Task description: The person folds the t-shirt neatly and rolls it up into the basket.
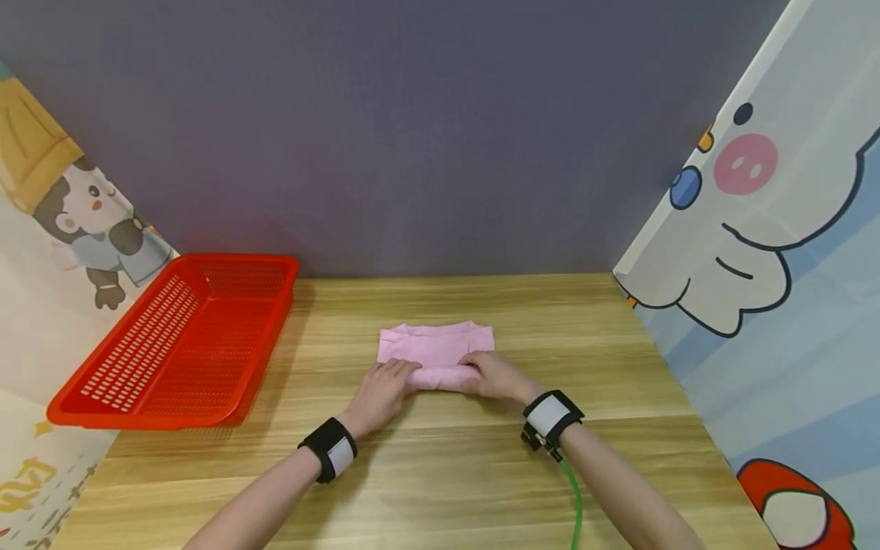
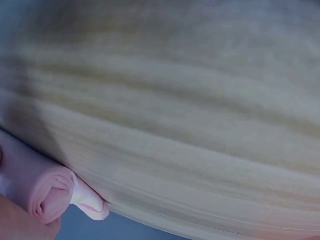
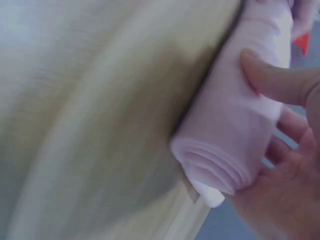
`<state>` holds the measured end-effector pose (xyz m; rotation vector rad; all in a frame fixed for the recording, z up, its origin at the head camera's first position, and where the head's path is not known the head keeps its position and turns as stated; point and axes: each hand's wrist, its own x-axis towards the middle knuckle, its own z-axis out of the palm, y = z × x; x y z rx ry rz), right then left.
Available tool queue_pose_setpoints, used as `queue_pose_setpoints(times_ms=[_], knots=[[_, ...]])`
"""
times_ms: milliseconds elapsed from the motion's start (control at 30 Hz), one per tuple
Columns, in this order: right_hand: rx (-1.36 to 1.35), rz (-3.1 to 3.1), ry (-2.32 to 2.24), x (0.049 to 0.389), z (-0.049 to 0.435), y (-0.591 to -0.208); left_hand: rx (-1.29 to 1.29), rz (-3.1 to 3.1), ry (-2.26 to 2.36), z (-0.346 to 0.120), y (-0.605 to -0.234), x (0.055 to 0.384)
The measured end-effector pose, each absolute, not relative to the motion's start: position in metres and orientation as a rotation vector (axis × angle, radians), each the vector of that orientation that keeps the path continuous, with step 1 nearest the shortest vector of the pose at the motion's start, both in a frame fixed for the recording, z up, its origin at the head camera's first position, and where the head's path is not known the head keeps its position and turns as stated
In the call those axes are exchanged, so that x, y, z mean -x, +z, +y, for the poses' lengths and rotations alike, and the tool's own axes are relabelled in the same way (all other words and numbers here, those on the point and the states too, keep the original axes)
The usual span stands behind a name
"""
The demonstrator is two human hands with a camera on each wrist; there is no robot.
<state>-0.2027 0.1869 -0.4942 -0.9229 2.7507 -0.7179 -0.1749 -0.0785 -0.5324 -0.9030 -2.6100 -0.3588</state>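
A folded pink cloth point(image 1: 438, 345) lies on the table, its near part wound into a thick roll point(image 1: 440, 378) and its far part flat. At the roll's left end, my left hand point(image 1: 382, 391) grips it. My right hand point(image 1: 500, 376) holds the right end. In the right wrist view, the thumb point(image 3: 275, 80) presses on the pink roll point(image 3: 230, 115) while the other fingers curl around its far side. Spiral layers show at the roll's end in both wrist views. Only a small part of the left hand point(image 2: 22, 222) shows beside the roll point(image 2: 50, 195) in the left wrist view.
A red plastic basket point(image 1: 237, 367) with slotted sides stands at the table's left. A grey panel point(image 1: 440, 137) rises behind the wooden table point(image 1: 440, 473), and printed cartoon sheets flank both sides. A green cable point(image 1: 577, 504) trails from the right wrist strap.
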Motion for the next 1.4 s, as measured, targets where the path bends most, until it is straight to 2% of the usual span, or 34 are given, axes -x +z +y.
queue_pose_setpoints(times_ms=[200,433,600,833,1067,1200,1400], knots=[[1.047,3.046,-0.516,0.184,0.184,-0.507,0.896,-2.695,-0.591,-0.08,-0.522,0.183],[1.147,3.228,-0.423,0.181,0.182,-0.518,0.931,-2.833,-0.632,-0.082,-0.512,0.193],[1.137,3.209,-0.509,0.185,0.181,-0.52,0.953,-2.891,-0.611,-0.083,-0.511,0.196],[1.084,2.966,-0.715,0.201,0.182,-0.511,1.039,-2.693,-0.221,-0.09,-0.522,0.189],[1.039,2.732,-0.851,0.221,0.186,-0.498,1.016,-2.541,-0.067,-0.091,-0.528,0.186],[1.059,2.664,-0.85,0.225,0.187,-0.495,0.999,-2.613,-0.111,-0.089,-0.527,0.186],[1.023,2.644,-0.864,0.226,0.187,-0.494,0.905,-2.78,-0.437,-0.085,-0.523,0.191]])
